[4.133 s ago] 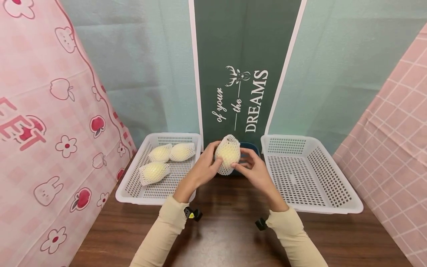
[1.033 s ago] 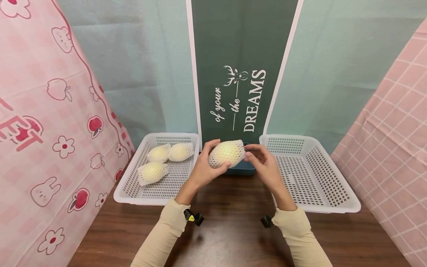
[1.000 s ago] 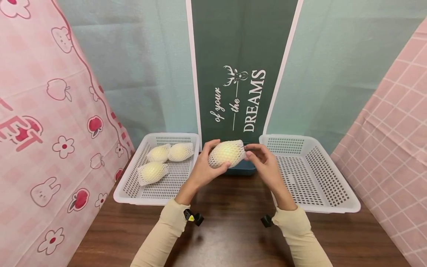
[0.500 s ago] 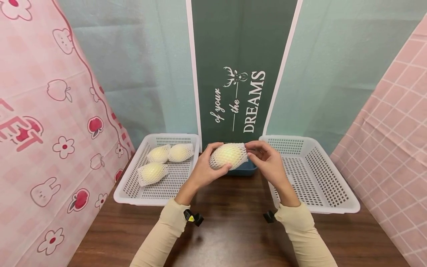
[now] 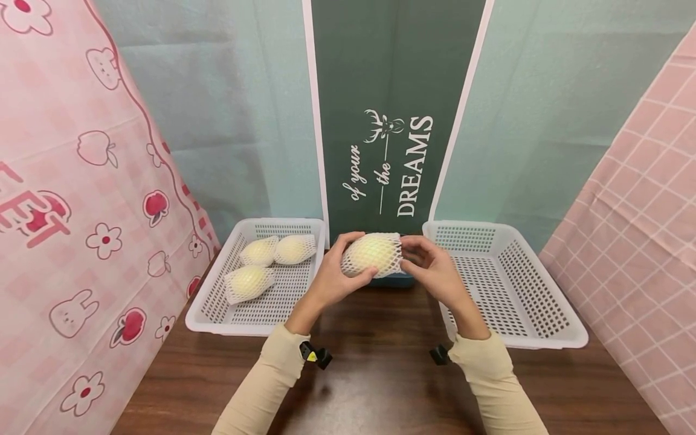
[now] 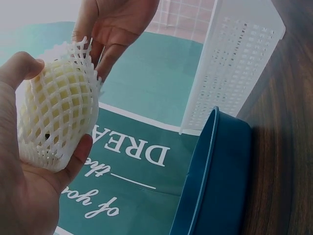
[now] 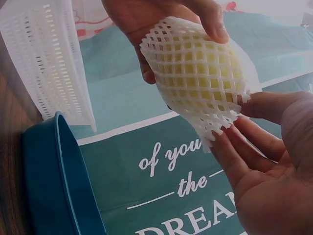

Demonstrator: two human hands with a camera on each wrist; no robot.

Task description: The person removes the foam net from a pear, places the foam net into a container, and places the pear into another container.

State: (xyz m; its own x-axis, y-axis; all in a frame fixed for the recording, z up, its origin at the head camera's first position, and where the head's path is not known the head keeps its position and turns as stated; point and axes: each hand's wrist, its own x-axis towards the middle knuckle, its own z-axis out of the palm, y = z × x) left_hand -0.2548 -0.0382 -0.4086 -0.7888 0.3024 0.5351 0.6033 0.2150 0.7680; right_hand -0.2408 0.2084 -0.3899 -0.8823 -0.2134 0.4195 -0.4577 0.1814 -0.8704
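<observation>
A pale yellow oval fruit (image 5: 375,252) wrapped in a white foam net (image 6: 58,105) is held above the table, tilted on its side. My left hand (image 5: 337,269) grips its body, thumb in front and fingers behind. At the net's right end, my right hand (image 5: 435,269) pinches the loose edge; in the right wrist view its thumb and fingertips lie on either side of the net's open end (image 7: 220,122). Three more netted fruits (image 5: 251,283) lie in the left white basket (image 5: 217,326). Behind my hands, a blue bin (image 6: 225,171) is partly hidden.
A second white perforated basket (image 5: 554,338) stands on the right with nothing in it. Brown wooden table (image 5: 370,362) stretches in front. A green printed cloth (image 5: 402,60) hangs behind, with pink cloths (image 5: 641,199) at both sides.
From upright between both hands, the netted fruit has been turned onto its side, its open net end toward my right hand. Lately the right fingers have shifted slightly at the net's edge.
</observation>
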